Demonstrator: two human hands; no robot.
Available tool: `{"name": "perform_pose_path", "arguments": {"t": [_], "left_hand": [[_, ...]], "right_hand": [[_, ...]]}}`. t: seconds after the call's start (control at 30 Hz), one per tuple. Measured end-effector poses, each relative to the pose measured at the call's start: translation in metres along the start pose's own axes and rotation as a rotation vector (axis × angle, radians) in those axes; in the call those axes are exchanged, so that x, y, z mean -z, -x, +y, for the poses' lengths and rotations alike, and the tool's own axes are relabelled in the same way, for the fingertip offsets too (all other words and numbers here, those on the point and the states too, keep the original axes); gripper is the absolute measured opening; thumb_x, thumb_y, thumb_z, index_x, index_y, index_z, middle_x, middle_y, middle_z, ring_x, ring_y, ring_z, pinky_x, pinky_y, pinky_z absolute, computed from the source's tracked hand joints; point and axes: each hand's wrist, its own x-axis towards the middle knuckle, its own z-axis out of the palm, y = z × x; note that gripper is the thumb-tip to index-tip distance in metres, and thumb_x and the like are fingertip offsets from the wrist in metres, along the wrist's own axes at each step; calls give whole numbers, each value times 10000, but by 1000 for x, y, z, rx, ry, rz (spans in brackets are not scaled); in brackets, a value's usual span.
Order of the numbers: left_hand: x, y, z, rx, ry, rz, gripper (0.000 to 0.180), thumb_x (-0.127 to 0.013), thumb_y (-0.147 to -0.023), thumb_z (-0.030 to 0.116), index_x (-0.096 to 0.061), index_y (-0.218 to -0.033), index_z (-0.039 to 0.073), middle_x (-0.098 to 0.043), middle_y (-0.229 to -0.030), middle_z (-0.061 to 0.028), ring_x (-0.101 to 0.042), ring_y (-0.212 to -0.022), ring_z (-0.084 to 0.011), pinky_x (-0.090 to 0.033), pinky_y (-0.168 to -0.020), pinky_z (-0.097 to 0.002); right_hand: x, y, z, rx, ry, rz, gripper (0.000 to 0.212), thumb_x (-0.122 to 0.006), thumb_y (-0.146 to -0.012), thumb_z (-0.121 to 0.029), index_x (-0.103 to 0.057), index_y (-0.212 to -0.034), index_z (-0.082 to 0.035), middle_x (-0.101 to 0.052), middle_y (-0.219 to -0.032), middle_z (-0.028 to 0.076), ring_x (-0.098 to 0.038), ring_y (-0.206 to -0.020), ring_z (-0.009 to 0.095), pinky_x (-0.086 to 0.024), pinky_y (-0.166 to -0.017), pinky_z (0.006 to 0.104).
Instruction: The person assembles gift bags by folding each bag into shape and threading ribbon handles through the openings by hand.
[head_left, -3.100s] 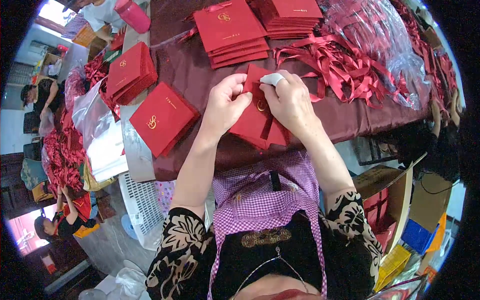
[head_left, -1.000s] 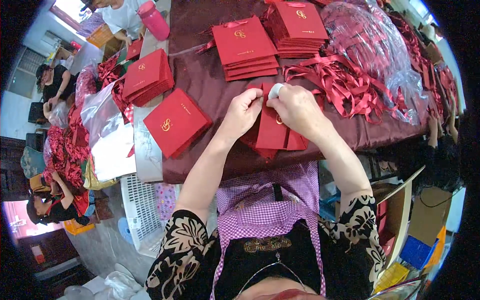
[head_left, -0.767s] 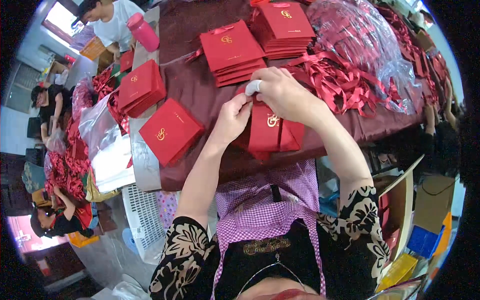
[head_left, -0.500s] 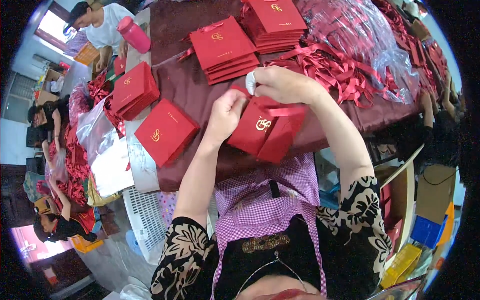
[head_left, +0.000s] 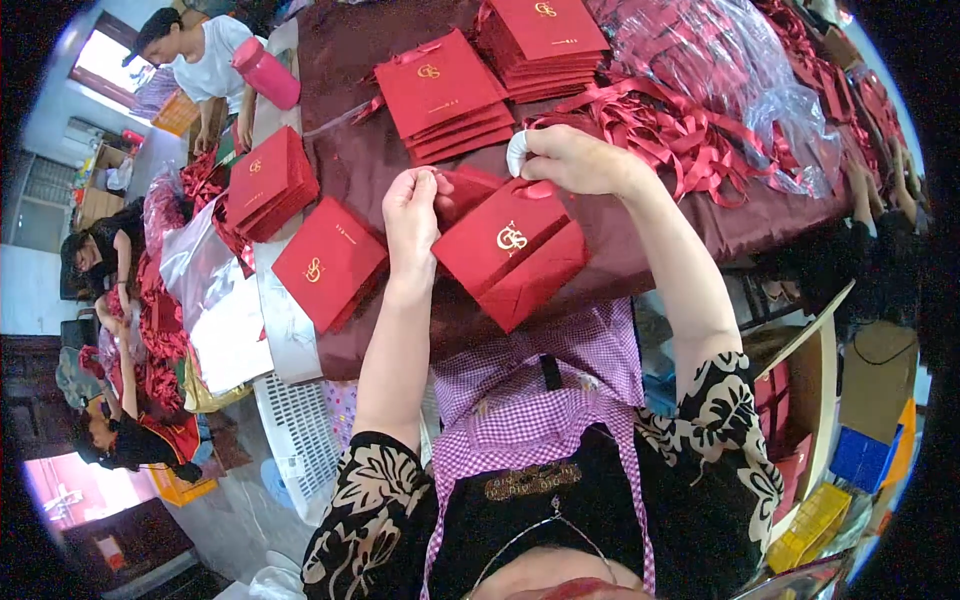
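I find the red bag [head_left: 512, 243] near the counter's [head_left: 345, 70] front edge. My right hand's [head_left: 565, 160] fingers appear to pinch its ribbon [head_left: 540, 189]; my left hand's [head_left: 410, 210] are pressed together, contents indeterminable. Judged done: the ribboned bag [head_left: 440, 90] atop a stack. Outstanding: this bag; loose ribbons [head_left: 690, 135] remain.

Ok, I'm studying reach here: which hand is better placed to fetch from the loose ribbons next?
Probably the right. The right hand, by the upper edge of the bag, is nearer the loose ribbons, which lie to its right; the left hand is farther off, left of the bag.
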Motion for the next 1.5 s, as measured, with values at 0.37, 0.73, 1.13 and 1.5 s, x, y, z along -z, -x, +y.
{"name": "perform_pose_path", "arguments": {"t": [0.37,0.73,1.13,1.5], "left_hand": [[14,-10,1,-99,42,165,151,-490,-945,133,-584,-942,15,-591,-759,-21,-507,-586,-91,-439,-545,-230],[15,2,8,-512,-764,-429,195,-726,-745,145,-638,-806,-18,-578,-775,-97,-576,-741,-204,-460,-679,-296],[39,-3,18,-250,-488,-397,142,-694,-783,59,-623,-756,-61,-532,-697,-6,-494,-674,-72,-392,-608,-243],[39,0,25,-271,-467,-364,101,-647,-810,51,-616,-759,-31,-510,-710,29,-465,-685,-59,-362,-640,-226]], "right_hand": [[-17,-3,-7,-46,-11,140,101,-544,-844,-66,-573,-916,-3,-639,-833,109,-608,-793,197,-472,-741,319],[-25,-6,26,-12,-35,249,124,-546,-847,-56,-579,-952,-1,-646,-861,124,-625,-849,212,-485,-786,324],[49,54,116,-274,864,582,218,-601,-796,-118,-646,-988,-25,-648,-939,188,-594,-935,349,-419,-881,430],[-8,24,72,-16,615,532,167,-640,-767,-88,-641,-926,-38,-618,-969,148,-565,-949,349,-450,-834,439]]}}
